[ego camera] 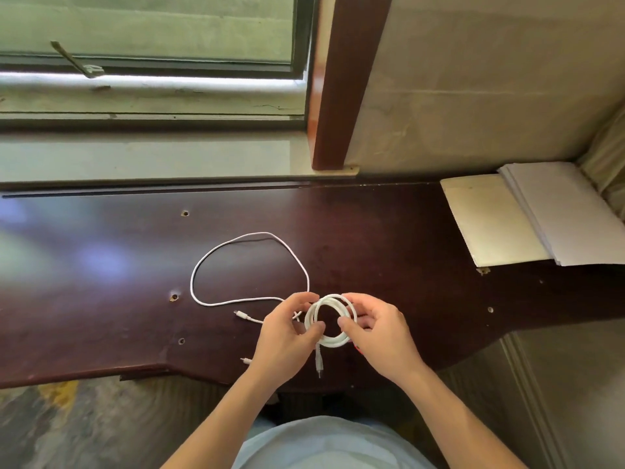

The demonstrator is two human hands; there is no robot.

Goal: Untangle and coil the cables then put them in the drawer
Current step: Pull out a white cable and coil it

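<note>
A white cable wound into a small coil (333,301) is held above the dark wooden desk (389,252), near its front edge. My left hand (287,330) pinches the coil's left side and my right hand (373,328) pinches its right side. One plug end (319,363) hangs down from the coil. A second white cable (216,252) lies loose on the desk in a wide open loop to the left, its plug (239,313) near my left hand. Another small plug (246,360) peeks out by my left wrist. No drawer shows.
A stack of white papers and a cream sheet (527,214) lies at the desk's far right. Several small screw holes (174,297) dot the desktop. A window and sill (152,157) run behind the desk, with a brown post (341,96) at the right.
</note>
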